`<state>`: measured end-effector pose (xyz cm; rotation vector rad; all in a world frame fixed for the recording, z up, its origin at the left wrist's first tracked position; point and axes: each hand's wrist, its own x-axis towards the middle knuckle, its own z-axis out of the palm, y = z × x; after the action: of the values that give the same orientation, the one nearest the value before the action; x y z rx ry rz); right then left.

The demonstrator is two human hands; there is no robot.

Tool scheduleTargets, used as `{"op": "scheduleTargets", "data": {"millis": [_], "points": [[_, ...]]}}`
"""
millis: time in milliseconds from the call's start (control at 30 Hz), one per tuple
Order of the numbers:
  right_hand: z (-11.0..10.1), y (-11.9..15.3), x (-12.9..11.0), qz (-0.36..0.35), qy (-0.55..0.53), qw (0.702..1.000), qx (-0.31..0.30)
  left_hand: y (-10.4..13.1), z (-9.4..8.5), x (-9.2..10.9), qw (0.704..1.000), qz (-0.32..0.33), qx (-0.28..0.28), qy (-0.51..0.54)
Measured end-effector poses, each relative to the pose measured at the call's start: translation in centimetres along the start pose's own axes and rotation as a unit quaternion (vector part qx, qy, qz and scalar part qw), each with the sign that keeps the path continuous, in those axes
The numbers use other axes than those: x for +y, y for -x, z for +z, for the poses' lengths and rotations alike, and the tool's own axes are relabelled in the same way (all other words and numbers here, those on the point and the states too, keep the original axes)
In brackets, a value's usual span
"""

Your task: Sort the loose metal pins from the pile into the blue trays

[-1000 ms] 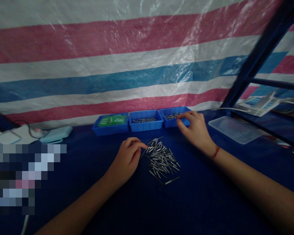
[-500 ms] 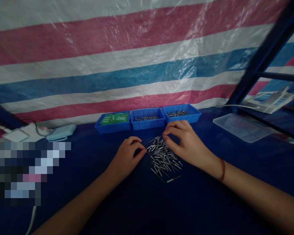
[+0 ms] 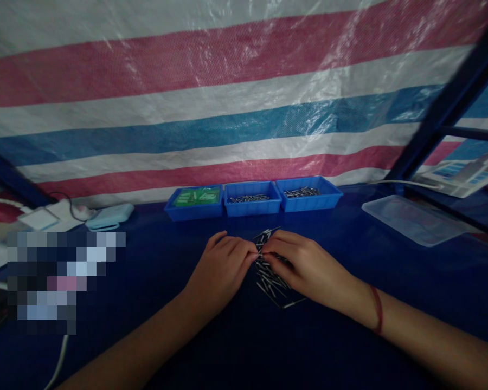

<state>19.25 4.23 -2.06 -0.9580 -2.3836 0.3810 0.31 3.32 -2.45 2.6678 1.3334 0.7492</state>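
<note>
Head view, with both hands close together above the middle of a dark blue tabletop (image 3: 244, 352). Left hand (image 3: 223, 265) with thumb and index finger pressed together, pinching one end of a small metal piece (image 3: 259, 253); right hand (image 3: 305, 265) likewise pinching at the other end, fingertips just beside the left ones. Too small to tell the exact shape of the part between the fingertips. Directly beneath and around, a loose pile (image 3: 270, 281) of thin, rivet-like metal pieces, partly hidden by the right hand, with one piece lying at the near edge. On the right wrist, a red band (image 3: 377, 309). Beyond the pile, three blue trays side by side: the left tray (image 3: 195, 212) with green packaging (image 3: 206, 195) inside, the middle tray (image 3: 252, 208) and the right tray (image 3: 312, 202) with more thin metal pieces. Well apart to the right, a shallow translucent lid (image 3: 415, 219) flat on the tabletop. To the far left, a light blue case (image 3: 109, 215) beside a white power strip (image 3: 67, 211). Behind everything, a striped plastic sheet (image 3: 228, 119) in red, white and blue.
</note>
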Motion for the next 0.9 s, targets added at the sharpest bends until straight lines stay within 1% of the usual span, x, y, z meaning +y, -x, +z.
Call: {"op": "scheduleTargets", "data": {"millis": [67, 167, 233, 300, 500, 767, 900], "points": [[0.0, -0.1, 0.0, 0.025, -0.046, 0.998, 0.024, 0.1, 0.0, 0.3, 0.996, -0.041, 0.015, 0.083], [0.0, -0.2, -0.1, 0.049, -0.108, 0.992, 0.05, 0.3, 0.3, 0.6, 0.971, -0.108, 0.051, 0.207], [0.1, -0.2, -0.2, 0.058, -0.134, 0.988, 0.056, 0.4, 0.6, 0.7, 0.954, -0.136, 0.062, 0.26], [0.2, -0.1, -0.4, 0.065, -0.154, 0.984, 0.057, 0.4, 0.9, 0.8, 0.942, -0.152, 0.064, 0.291], [0.4, -0.1, -0.5, 0.071, -0.185, 0.979, 0.047, 0.3, 1.1, 0.9, 0.926, -0.158, 0.073, 0.334], [0.4, -0.1, -0.7, 0.051, -0.184, 0.981, 0.029, 0.2, 1.0, 0.8, 0.929, -0.154, 0.079, 0.327], [0.4, 0.0, -0.6, 0.055, -0.186, 0.981, 0.03, 0.2, 1.0, 0.9, 0.93, -0.153, 0.074, 0.326]]}}
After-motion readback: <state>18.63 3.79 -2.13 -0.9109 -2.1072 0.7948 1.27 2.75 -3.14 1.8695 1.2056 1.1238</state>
